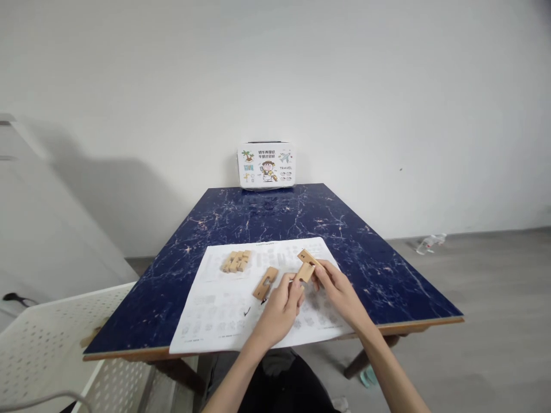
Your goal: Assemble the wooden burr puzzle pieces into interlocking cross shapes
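Note:
Over the right part of a printed paper sheet (215, 287), both hands are together at chest side of the table. My left hand (279, 307) pinches a notched wooden puzzle piece (305, 273). In my right hand (340, 289) is a second wooden puzzle piece (306, 256), marked with a 2. The two pieces touch or overlap, crossing at an angle; whether they interlock I cannot tell. Just left of my left hand, another notched wooden piece (262, 288) lies on the sheet. Farther left sits a small cluster of wooden pieces (236, 261), side by side.
The sheet lies at the near edge of a dark blue marbled table (267, 215). A white printed case (267, 166) stands at its far end against the wall. A white perforated basket (51, 327) is at the left, and a plastic bottle (430, 244) lies on the floor at right.

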Motion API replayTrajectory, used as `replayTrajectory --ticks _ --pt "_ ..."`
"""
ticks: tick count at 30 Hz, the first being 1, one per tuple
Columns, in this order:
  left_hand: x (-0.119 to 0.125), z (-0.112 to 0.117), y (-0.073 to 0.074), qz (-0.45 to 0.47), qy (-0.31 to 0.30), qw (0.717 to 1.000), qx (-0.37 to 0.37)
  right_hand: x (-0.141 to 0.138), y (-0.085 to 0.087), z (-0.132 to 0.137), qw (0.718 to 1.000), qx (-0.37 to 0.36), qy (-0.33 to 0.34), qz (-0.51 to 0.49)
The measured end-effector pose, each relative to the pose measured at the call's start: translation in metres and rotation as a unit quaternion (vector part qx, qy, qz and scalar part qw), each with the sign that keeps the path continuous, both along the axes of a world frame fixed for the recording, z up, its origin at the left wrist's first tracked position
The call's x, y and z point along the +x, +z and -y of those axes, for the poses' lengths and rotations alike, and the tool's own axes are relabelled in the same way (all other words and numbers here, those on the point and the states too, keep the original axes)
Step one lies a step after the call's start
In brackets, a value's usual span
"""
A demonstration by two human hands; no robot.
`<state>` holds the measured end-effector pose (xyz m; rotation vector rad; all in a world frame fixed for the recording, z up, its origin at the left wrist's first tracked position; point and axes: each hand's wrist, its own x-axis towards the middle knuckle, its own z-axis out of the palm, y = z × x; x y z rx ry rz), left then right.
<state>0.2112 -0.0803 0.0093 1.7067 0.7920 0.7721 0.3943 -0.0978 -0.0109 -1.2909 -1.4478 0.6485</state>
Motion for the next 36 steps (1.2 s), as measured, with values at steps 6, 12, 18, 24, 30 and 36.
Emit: replayTrajectory --ticks 6,12,18,24,30,36 --pt "-0.001 -0.0012 -0.0025 -0.01 0.028 0.998 0.054 -0.0008 0.0017 0.002 1.0 -0.008 0.019 0.006" --pt "-0.0026 -0.0008 -0.0015 -0.016 0.021 0.998 0.052 -0.0024 0.0045 0.0046 1.0 -0.002 0.004 0.031" --pt "-0.0046 0.0005 -0.0011 -0.015 0.015 0.999 0.047 -0.0048 0.009 0.0085 0.998 -0.002 0.001 0.057" --pt "-0.0055 0.001 -0.0001 -0.013 0.011 0.999 0.044 -0.0058 0.0063 0.0097 0.997 0.024 -0.012 0.072" --pt "-0.0047 -0.0015 -0.0035 -0.02 0.021 0.998 0.055 -0.0077 0.005 0.0076 0.99 0.066 0.023 0.12" --pt "-0.0056 -0.0005 -0.005 -0.015 0.015 0.998 0.052 -0.0078 0.0082 0.0092 0.988 0.068 0.035 0.132"
